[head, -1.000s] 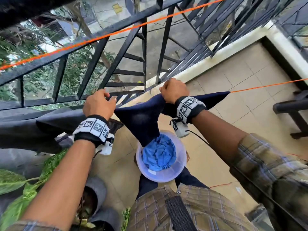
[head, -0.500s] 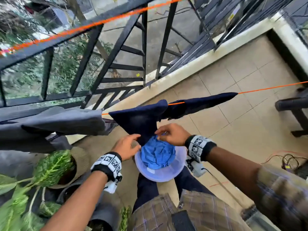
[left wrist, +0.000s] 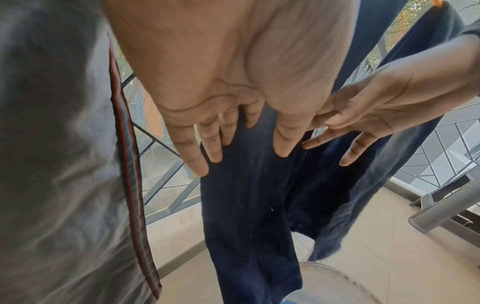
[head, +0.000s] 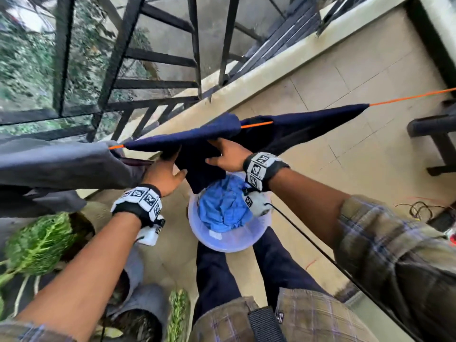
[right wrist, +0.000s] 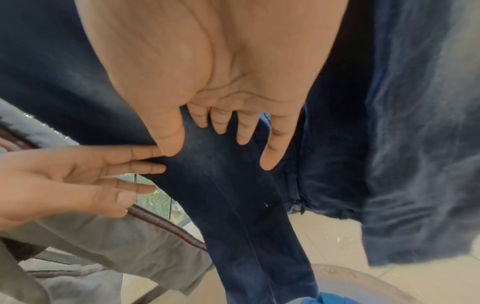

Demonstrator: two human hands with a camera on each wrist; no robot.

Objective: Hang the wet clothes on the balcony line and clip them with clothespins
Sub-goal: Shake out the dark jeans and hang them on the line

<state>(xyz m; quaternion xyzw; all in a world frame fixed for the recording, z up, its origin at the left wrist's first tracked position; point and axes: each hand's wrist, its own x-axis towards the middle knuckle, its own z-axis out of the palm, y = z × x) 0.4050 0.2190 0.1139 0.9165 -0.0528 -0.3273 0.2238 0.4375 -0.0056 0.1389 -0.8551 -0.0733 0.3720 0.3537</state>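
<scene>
A navy garment [head: 296, 124] hangs folded over the orange line [head: 407, 98], one long part dropping toward the bucket. My left hand [head: 165, 172] and right hand [head: 228, 157] are both at that hanging part, just under the line. In the left wrist view my left hand [left wrist: 233, 123] lies with straight, spread fingers against the navy cloth [left wrist: 249, 205]. In the right wrist view my right hand [right wrist: 221, 127] lies flat on it the same way. Neither hand grips anything. A grey garment [head: 61, 164] hangs on the line to the left.
A pale bucket [head: 222, 245] with a crumpled blue cloth [head: 222, 208] stands at my feet. The black railing [head: 195, 45] runs behind the line. Potted plants [head: 39, 243] sit at lower left. A dark seat [head: 434, 129] and cables [head: 419, 208] are at right.
My hands dropped from the line to the bucket rim, then rose again to the hanging part of the navy garment. The camera tilted further down.
</scene>
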